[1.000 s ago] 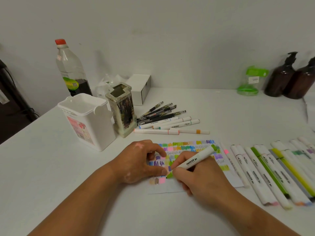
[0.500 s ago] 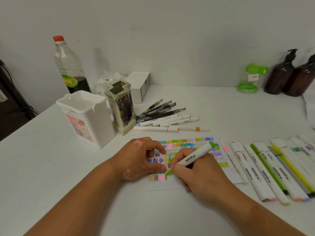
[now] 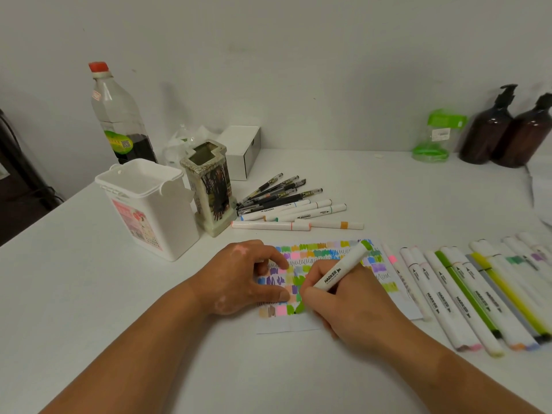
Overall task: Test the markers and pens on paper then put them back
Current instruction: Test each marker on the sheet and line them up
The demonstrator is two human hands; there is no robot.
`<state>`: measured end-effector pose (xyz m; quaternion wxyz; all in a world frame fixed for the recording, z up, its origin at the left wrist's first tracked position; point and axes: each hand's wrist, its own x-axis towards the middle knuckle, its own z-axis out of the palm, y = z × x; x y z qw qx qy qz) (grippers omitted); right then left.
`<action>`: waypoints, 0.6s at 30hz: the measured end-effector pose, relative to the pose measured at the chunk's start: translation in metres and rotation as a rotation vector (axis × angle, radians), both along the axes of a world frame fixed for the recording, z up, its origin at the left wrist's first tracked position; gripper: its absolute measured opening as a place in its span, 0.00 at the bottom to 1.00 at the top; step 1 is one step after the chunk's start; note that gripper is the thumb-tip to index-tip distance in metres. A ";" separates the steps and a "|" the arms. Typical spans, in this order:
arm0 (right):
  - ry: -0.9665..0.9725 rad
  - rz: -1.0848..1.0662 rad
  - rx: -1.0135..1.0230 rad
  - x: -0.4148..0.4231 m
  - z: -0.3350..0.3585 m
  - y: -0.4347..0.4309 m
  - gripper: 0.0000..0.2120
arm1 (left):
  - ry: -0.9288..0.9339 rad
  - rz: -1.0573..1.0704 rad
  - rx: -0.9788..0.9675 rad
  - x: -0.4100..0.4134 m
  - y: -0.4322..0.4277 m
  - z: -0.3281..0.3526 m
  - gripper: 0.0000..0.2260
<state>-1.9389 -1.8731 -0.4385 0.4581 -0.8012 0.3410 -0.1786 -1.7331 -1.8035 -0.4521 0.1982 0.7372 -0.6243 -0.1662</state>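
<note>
At the left edge of the paper (image 3: 286,326), the left hand (image 3: 242,276) pins it with spread thumb and forefinger, gripping nothing; rightward, the right hand (image 3: 354,307) pinches the green marker (image 3: 340,271), tip down. Short, light strokes would spare neighbouring swatches (image 3: 316,253).

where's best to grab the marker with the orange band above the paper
Take the marker with the orange band from above, pinching the barrel by the band across its near and far sides: it lies flat, left to right, its right end clear of other markers.
</note>
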 end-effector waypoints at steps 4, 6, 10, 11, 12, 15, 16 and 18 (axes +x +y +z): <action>-0.209 -0.109 0.158 -0.001 0.001 -0.007 0.08 | 0.137 0.056 -0.023 0.000 0.000 0.002 0.24; -0.363 -0.166 0.253 -0.004 0.004 -0.015 0.11 | 0.340 0.116 -0.096 0.001 0.000 0.003 0.16; -0.513 -0.219 0.236 -0.011 0.008 -0.029 0.11 | 0.522 0.119 -0.293 0.004 0.004 0.007 0.11; -0.531 -0.230 0.233 -0.012 0.008 -0.032 0.10 | 0.549 0.119 -0.312 0.003 0.004 0.007 0.10; -0.551 -0.235 0.240 -0.013 0.008 -0.033 0.09 | 0.565 0.121 -0.321 0.002 0.003 0.007 0.10; -0.652 -0.210 0.355 -0.015 0.010 -0.036 0.09 | 0.648 0.092 -0.333 -0.005 0.002 0.009 0.11; -0.688 -0.198 0.404 -0.014 0.010 -0.036 0.09 | 0.697 0.082 -0.327 -0.007 0.001 0.009 0.12; -0.732 -0.183 0.465 -0.014 0.012 -0.036 0.06 | 0.766 0.063 -0.300 -0.009 0.002 0.012 0.11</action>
